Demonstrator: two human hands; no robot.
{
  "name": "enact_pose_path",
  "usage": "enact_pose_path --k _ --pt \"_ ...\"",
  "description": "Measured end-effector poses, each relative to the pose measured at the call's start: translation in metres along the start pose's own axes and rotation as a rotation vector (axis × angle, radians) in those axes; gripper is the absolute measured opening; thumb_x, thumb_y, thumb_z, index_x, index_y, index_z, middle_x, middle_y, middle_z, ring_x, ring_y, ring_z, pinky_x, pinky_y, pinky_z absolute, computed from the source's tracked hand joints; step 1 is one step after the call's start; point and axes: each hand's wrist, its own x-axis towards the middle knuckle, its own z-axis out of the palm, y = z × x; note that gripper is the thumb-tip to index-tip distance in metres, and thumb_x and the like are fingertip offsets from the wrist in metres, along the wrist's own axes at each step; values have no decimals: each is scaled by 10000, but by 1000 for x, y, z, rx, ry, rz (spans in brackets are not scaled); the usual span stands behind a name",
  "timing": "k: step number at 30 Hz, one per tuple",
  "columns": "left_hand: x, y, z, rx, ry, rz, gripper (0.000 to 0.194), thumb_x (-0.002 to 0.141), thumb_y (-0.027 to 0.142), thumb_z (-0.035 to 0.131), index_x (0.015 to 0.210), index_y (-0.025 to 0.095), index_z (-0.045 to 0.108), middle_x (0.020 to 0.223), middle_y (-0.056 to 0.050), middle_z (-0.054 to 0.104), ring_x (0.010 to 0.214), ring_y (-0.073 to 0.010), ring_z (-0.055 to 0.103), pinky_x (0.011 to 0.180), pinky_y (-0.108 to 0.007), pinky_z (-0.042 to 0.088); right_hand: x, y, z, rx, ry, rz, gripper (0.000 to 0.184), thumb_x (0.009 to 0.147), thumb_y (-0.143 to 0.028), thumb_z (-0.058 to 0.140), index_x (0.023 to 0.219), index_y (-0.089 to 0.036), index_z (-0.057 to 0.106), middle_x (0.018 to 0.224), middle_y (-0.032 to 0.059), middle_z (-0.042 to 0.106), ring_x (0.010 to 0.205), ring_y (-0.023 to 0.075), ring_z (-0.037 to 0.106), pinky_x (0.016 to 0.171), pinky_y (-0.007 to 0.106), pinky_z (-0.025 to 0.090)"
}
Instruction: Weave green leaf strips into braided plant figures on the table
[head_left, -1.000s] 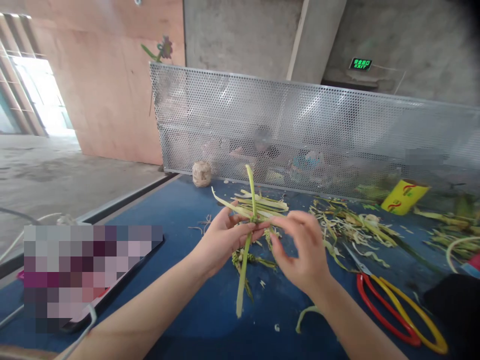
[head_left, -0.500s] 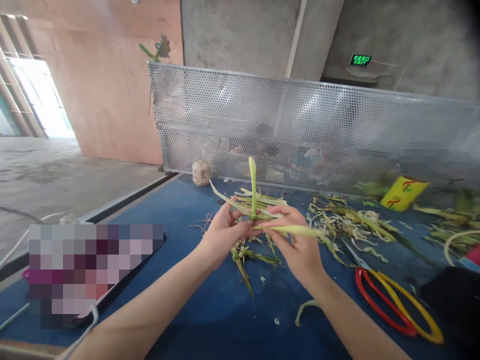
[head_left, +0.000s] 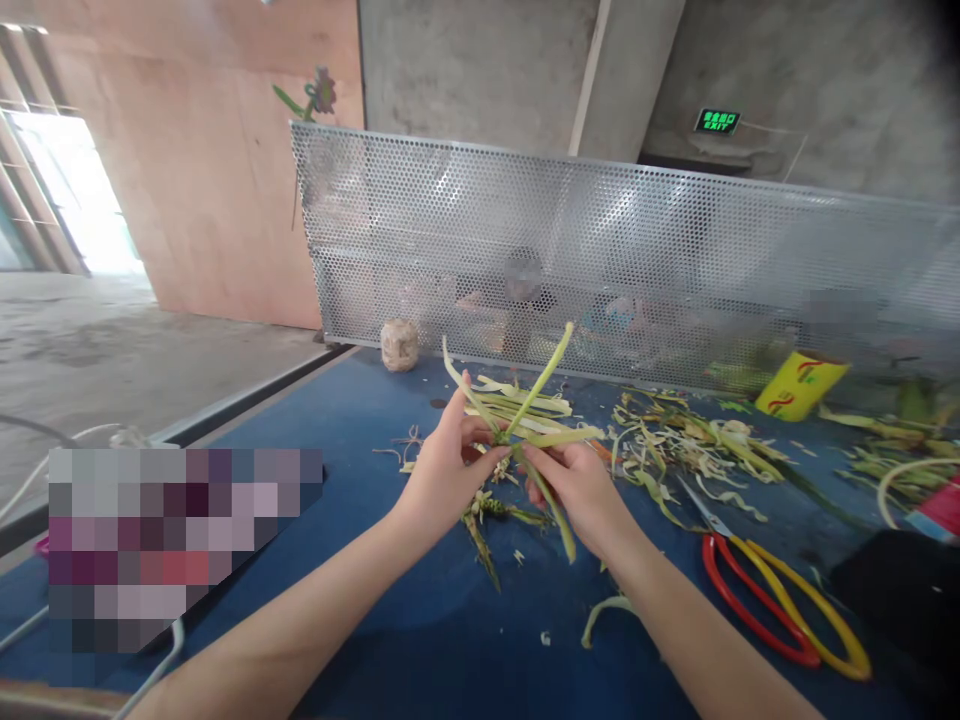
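Pale green leaf strips (head_left: 541, 380) cross at a small knot between my hands and splay out in several directions. My left hand (head_left: 442, 465) is closed on the knot from the left, its thumb and fingers pinching the strips. On the other side, my right hand (head_left: 581, 490) pinches the strips close to the knot; one strip hangs down beside its fingers. A braided green piece (head_left: 491, 508) lies on the blue tabletop (head_left: 420, 640) below my hands. Just beyond them is a flat bundle of similar strips (head_left: 555, 402).
Scissors (head_left: 721, 526) with red and yellow handles lie at right, near a heap of leaf scraps (head_left: 697, 440). A yellow cylinder (head_left: 802, 388) and a whitish wrapped lump (head_left: 399, 346) stand toward the perforated metal screen (head_left: 465, 200). A blurred-out object (head_left: 172, 540) lies left.
The upright strip now leans right. The strip that pointed right across my right hand is now lower, hanging toward me. My right hand has shifted slightly left and down.
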Motion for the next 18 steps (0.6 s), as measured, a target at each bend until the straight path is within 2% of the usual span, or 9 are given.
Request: enact_pose_path --k 2,4,6,7,9,11,13,16,18 --pt "0 -3 0 56 7 27 841 730 126 563 1384 204 39 923 -61 640 806 -160 597 688 -289 482 0 1 1 86 -34 86 299 722 -427 558 592 -160 519 412 -46 467 317 68 374 349 211 306" --pt "1 -6 -1 84 25 45 832 725 114 556 1382 213 54 915 -55 644 801 -157 601 686 -286 482 -2 1 3 86 -94 151 247 727 -387 540 623 -163 520 468 -44 491 320 60 371 339 202 299" --pt "2 -7 -3 108 55 56 825 716 98 549 1378 216 70 905 -49 644 800 -154 601 668 -272 480 -4 0 4 -89 -149 162 175 764 -309 475 675 -169 532 520 -34 523 333 68 395 345 202 311" --pt "2 -8 -4 129 74 57 824 711 93 547 1376 215 76 892 -45 645 790 -152 600 656 -266 479 -6 -1 5 -255 -161 122 167 784 -266 437 687 -172 537 533 -26 534 349 78 418 361 208 325" --pt "3 -9 -6 185 100 53 834 701 85 543 1376 213 71 866 -39 647 750 -145 595 635 -261 476 -9 -4 5 -696 -131 -81 197 806 -189 398 683 -173 551 560 5 563 417 111 480 415 232 352" --pt "3 -9 -7 246 101 44 856 693 72 533 1381 207 42 857 -38 652 711 -136 583 632 -261 471 -12 -9 4 -1148 -45 -410 190 791 -120 428 683 -164 578 609 44 595 530 155 535 482 261 360" --pt "2 -9 -7 299 75 43 890 684 53 522 1385 188 -10 859 -43 660 676 -126 564 646 -268 463 -13 -18 2 -1465 45 -746 184 760 -58 464 693 -154 605 630 61 608 611 184 546 544 289 357" --pt "0 -6 -3 360 11 57 928 672 33 512 1379 144 -77 834 -46 664 609 -110 523 657 -276 447 -13 -33 -2 -1680 127 -1085 226 786 -52 458 669 -164 616 597 45 601 631 186 522 623 330 340" --pt "-1 -3 0 373 -39 57 934 669 24 504 1376 135 -96 813 -40 658 578 -101 501 642 -270 437 -12 -40 -7 -1694 162 -1153 219 807 -78 464 693 -170 628 655 46 630 682 191 522 692 361 328"
